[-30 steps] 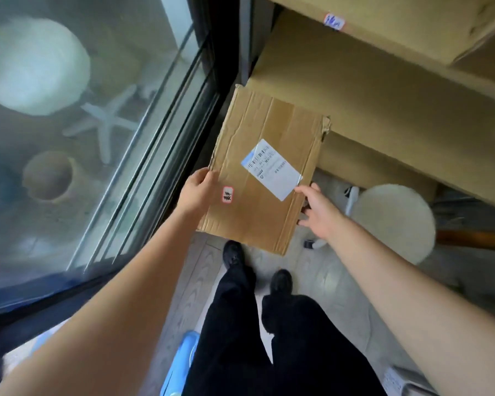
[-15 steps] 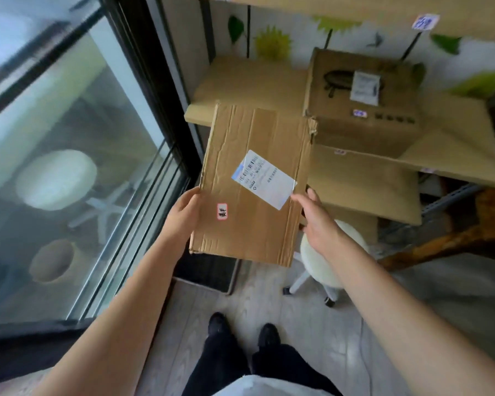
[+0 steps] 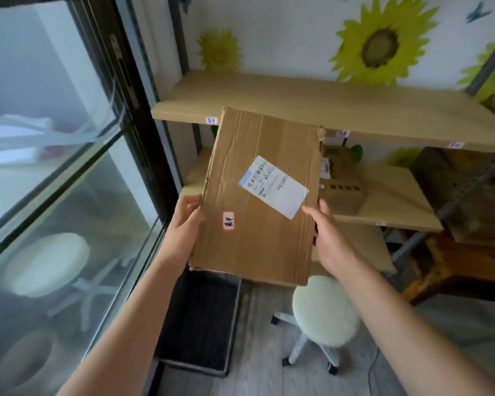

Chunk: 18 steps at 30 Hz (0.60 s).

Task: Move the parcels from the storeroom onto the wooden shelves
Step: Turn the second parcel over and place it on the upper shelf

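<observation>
holding flat cardboard parcel (image 3: 257,201) by side edges, left hand (image 3: 185,221) and right hand (image 3: 325,238) both gripping, in front of wooden shelves (image 3: 297,107). not shelved yet. one box (image 3: 343,181) sitting on middle shelf already.

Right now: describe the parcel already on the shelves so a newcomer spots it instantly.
Find the wooden shelves under the sunflower wall. On the middle board, right of the hand-held parcel, sits a brown box. It alone rests on a shelf.
</observation>
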Tool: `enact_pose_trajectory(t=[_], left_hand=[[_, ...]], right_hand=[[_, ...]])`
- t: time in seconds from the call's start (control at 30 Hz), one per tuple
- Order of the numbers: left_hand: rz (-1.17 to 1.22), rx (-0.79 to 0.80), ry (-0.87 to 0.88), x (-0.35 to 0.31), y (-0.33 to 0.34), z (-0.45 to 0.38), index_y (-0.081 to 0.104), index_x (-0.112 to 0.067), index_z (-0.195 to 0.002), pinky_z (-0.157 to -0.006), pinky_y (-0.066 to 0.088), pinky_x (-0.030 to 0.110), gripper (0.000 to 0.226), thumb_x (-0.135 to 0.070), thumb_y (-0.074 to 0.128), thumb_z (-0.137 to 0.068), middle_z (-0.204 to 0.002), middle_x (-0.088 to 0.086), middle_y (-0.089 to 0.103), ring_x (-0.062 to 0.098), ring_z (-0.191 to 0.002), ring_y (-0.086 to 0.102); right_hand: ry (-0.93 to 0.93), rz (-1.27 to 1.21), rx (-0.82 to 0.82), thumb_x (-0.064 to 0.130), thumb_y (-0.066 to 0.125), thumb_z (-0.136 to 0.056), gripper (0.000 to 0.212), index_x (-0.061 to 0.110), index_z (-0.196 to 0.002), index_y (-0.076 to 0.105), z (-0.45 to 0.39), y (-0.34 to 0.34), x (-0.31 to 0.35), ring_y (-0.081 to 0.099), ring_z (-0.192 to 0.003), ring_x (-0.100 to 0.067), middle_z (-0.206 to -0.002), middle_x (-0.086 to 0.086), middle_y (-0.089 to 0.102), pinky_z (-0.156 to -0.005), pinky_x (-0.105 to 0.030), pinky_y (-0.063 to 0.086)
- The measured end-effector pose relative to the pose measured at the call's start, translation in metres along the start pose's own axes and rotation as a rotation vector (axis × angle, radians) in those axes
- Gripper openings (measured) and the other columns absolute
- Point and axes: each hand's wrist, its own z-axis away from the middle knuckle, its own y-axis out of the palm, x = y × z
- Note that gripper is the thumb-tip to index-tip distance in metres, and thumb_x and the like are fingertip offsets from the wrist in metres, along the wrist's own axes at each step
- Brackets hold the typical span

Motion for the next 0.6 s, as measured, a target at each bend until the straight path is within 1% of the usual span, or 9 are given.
enact_pose_trajectory(t=[0.07, 0.13, 0.17, 0.23, 0.3, 0.37, 0.43, 0.5, 0.6], left_hand=[[0.036, 0.015, 0.021, -0.011, -0.001, -0.001, 0.057, -0.023, -0.11, -0.056, 0.052, 0.014, 0.019, -0.012, 0.045, -0.1, -0.098, -0.009, 0.068, -0.006, -0.071, 0.068], [0.05, 0.014, 0.033, -0.019, -0.003, -0.004, 0.055, -0.019, -0.117, -0.055, 0.052, 0.015, 0.022, -0.011, 0.043, -0.101, -0.102, -0.006, 0.065, -0.009, -0.068, 0.066], [0.062, 0.021, 0.038, -0.023, -0.004, -0.004, 0.055, -0.018, -0.119, -0.058, 0.053, 0.017, 0.023, -0.012, 0.043, -0.101, -0.104, -0.005, 0.065, -0.007, -0.07, 0.066], [0.088, 0.04, 0.053, -0.03, -0.008, -0.006, 0.056, -0.021, -0.12, -0.067, 0.054, 0.025, 0.025, -0.015, 0.043, -0.1, -0.111, -0.003, 0.064, 0.002, -0.082, 0.066], [0.108, 0.053, 0.075, -0.035, -0.012, -0.009, 0.058, -0.024, -0.117, -0.076, 0.052, 0.032, 0.024, -0.018, 0.045, -0.098, -0.114, -0.003, 0.063, 0.011, -0.095, 0.062], [0.122, 0.074, 0.083, -0.041, -0.015, -0.013, 0.059, -0.03, -0.117, -0.081, 0.053, 0.037, 0.027, -0.024, 0.047, -0.094, -0.119, -0.005, 0.063, 0.017, -0.103, 0.061], [0.15, 0.127, 0.066, -0.047, -0.017, -0.015, 0.06, -0.04, -0.125, -0.09, 0.055, 0.043, 0.041, -0.03, 0.049, -0.087, -0.13, -0.008, 0.06, 0.018, -0.113, 0.062], [0.141, 0.174, 0.062, -0.054, -0.018, -0.016, 0.057, -0.051, -0.131, -0.103, 0.049, 0.05, 0.05, -0.035, 0.05, -0.084, -0.137, -0.013, 0.052, 0.016, -0.125, 0.057], [0.165, 0.2, 0.1, -0.064, -0.02, -0.013, 0.064, -0.057, -0.118, -0.112, 0.041, 0.05, 0.043, -0.035, 0.051, -0.084, -0.129, -0.016, 0.048, 0.009, -0.13, 0.05]], right_hand=[[-0.01, -0.022, 0.014, 0.056, 0.079, -0.058, 0.106, 0.049, -0.151, 0.028, 0.004, 0.002, 0.01, 0.039, -0.144, -0.014, -0.158, 0.014, 0.04, -0.119, -0.052, 0.028], [-0.044, -0.032, 0.014, 0.056, 0.079, -0.057, 0.104, 0.05, -0.149, 0.031, 0.007, 0.005, 0.018, 0.042, -0.143, -0.018, -0.157, 0.011, 0.043, -0.117, -0.054, 0.031], [-0.062, -0.031, 0.01, 0.056, 0.076, -0.059, 0.103, 0.05, -0.151, 0.029, 0.013, 0.01, 0.024, 0.041, -0.143, -0.018, -0.158, 0.01, 0.041, -0.117, -0.055, 0.03], [-0.08, -0.016, -0.024, 0.06, 0.073, -0.059, 0.106, 0.049, -0.152, 0.025, 0.016, 0.011, 0.031, 0.036, -0.146, -0.018, -0.161, 0.01, 0.035, -0.119, -0.054, 0.027], [-0.139, -0.013, -0.013, 0.065, 0.078, -0.055, 0.102, 0.056, -0.146, 0.033, 0.016, 0.011, 0.033, 0.036, -0.146, -0.018, -0.161, 0.012, 0.036, -0.119, -0.055, 0.026], [-0.203, -0.006, -0.012, 0.071, 0.078, -0.052, 0.095, 0.062, -0.138, 0.04, 0.017, 0.013, 0.036, 0.038, -0.145, -0.017, -0.158, 0.013, 0.04, -0.119, -0.056, 0.027], [-0.247, -0.011, -0.032, 0.064, 0.075, -0.062, 0.085, 0.057, -0.14, 0.043, 0.023, 0.017, 0.043, 0.041, -0.142, -0.018, -0.155, 0.013, 0.045, -0.118, -0.055, 0.029], [-0.275, -0.041, -0.051, 0.054, 0.066, -0.074, 0.074, 0.048, -0.144, 0.043, 0.027, 0.02, 0.05, 0.046, -0.139, -0.018, -0.15, 0.011, 0.052, -0.116, -0.052, 0.032], [-0.25, -0.108, -0.062, 0.05, 0.061, -0.082, 0.066, 0.037, -0.146, 0.048, 0.028, 0.017, 0.051, 0.052, -0.135, -0.022, -0.145, 0.003, 0.059, -0.112, -0.048, 0.039]])
